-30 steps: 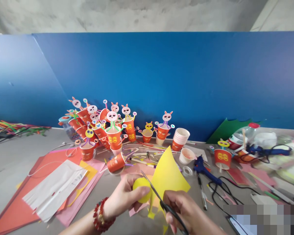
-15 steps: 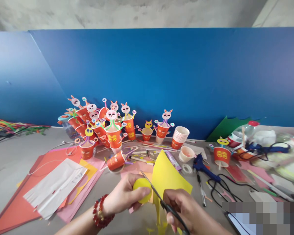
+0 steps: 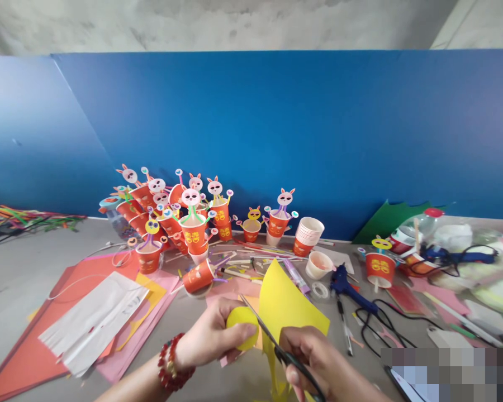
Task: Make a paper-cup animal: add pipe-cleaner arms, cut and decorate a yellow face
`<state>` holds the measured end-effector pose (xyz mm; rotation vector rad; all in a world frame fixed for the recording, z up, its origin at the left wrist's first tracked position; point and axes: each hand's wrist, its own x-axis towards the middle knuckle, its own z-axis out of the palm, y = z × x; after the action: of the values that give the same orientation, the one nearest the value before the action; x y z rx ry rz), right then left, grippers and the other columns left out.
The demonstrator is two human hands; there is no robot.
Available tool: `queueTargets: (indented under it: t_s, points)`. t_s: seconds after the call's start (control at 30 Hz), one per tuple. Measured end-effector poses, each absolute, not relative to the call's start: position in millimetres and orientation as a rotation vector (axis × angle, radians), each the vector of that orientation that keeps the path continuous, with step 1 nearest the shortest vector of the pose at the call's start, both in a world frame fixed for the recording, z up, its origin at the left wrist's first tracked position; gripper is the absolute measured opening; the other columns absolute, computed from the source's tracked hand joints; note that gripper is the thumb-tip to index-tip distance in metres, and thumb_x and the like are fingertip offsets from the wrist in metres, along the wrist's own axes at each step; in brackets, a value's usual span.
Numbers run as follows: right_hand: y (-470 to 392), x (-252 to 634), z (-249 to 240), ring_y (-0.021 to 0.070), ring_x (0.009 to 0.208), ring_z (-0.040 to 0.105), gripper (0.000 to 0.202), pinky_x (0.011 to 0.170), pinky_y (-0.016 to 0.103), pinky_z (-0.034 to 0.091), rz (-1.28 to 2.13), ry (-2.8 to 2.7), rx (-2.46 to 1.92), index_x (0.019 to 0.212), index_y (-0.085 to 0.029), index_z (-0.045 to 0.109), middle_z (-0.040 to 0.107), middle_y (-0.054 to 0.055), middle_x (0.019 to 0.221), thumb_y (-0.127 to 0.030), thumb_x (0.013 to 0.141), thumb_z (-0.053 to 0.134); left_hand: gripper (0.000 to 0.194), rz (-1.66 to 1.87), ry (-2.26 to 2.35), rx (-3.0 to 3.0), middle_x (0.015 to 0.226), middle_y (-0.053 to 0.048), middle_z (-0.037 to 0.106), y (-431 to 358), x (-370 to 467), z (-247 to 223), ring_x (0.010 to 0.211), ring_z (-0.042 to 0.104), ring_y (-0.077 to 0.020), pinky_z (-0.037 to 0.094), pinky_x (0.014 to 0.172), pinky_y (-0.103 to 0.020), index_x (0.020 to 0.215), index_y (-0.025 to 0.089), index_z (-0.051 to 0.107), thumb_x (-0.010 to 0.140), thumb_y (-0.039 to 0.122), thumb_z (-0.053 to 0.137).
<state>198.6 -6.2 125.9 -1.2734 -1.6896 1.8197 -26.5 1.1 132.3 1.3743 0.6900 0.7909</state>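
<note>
Between its thumb and fingers, my left hand (image 3: 218, 338) pinches a round yellow paper disc (image 3: 240, 326). My right hand (image 3: 308, 357) is closed on the handles of black-handled scissors (image 3: 269, 334), whose blades point up and left at the disc's right edge. Behind the scissors stands a curved yellow sheet (image 3: 293, 304), its lower part hidden by my right hand. Thin yellow scraps hang below the blades.
Decorated red cups (image 3: 193, 231) crowd the back left, with a cup stack (image 3: 308, 234) right of centre. A blue glue gun (image 3: 354, 290) and its cable lie at right. Coloured paper (image 3: 29, 329) covers the left, and a phone (image 3: 414, 385) is at lower right.
The disc has shifted very slightly left in my left hand. The yellow scraps below the scissors have changed position a little. Both hands stay nearly where they were.
</note>
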Motion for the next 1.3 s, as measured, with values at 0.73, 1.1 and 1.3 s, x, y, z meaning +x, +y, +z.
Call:
queueTargets:
  t_s: [0.73, 1.1, 1.3]
  points:
    - [-7.6, 203.0, 110.0, 0.0065, 0.039, 0.047, 0.062, 0.038, 0.017, 0.033, 1.839, -1.722, -1.222, 0.06, -0.021, 0.04, 0.05, -0.006, 0.05, -0.071, 0.053, 0.076, 0.048, 0.662, 0.677, 1.355, 0.044, 0.004, 0.047, 3.1, -34.5, 125.0, 0.033, 0.034, -0.0035, 0.021, 0.035, -0.017, 0.063, 0.014, 0.056, 0.088, 0.054, 0.06]
    - [-4.2, 195.2, 118.6, 0.0056, 0.038, 0.046, 0.06, 0.038, 0.016, 0.032, 1.916, -1.651, -1.269, 0.059, -0.02, 0.042, 0.05, -0.007, 0.046, -0.066, 0.052, 0.08, 0.051, 0.54, 0.759, 1.351, 0.042, 0.007, 0.046, 3.8, -39.8, 131.6, 0.032, 0.032, -0.003, 0.022, 0.035, -0.017, 0.064, 0.014, 0.057, 0.083, 0.061, 0.063]
    - [-7.9, 195.4, 107.0, 0.005, 0.036, 0.044, 0.063, 0.037, 0.017, 0.034, 1.937, -1.579, -1.223, 0.058, -0.021, 0.041, 0.049, -0.008, 0.047, -0.07, 0.048, 0.08, 0.048, 0.547, 0.741, 1.34, 0.041, 0.007, 0.046, 4.5, -42.0, 124.1, 0.031, 0.032, -0.0032, 0.022, 0.034, -0.017, 0.066, 0.014, 0.059, 0.084, 0.058, 0.063]
